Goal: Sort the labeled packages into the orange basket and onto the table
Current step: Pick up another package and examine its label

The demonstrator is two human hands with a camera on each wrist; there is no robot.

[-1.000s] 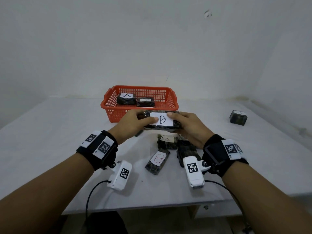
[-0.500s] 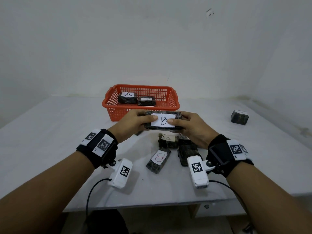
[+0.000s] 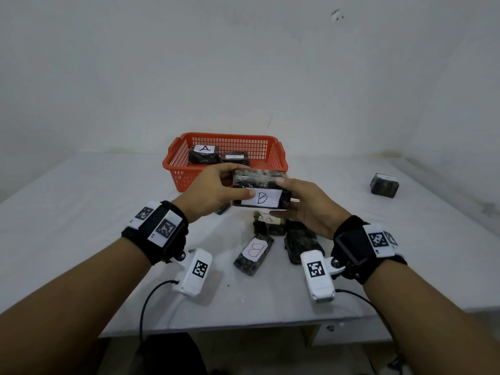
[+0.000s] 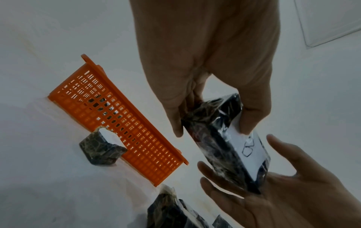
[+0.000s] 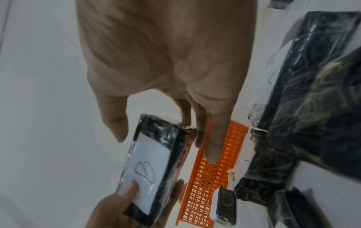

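A dark plastic-wrapped package with a white "B" label is held above the table in front of the orange basket. My left hand grips its left end, thumb on the label and fingers over the far side. My right hand is at its right end with fingers spread and straight. The thumb is off the label. Two packages lie in the basket, the one at the left back marked "A", the other with a small label.
Below the hands the table holds a red-lettered "B" package, one marked "A" and a dark one. A small package leans by the basket front. Another sits far right.
The "B" package has tipped so its top side shows. My right thumb has come off the label and the right fingers have loosened; the left hand keeps its grip.
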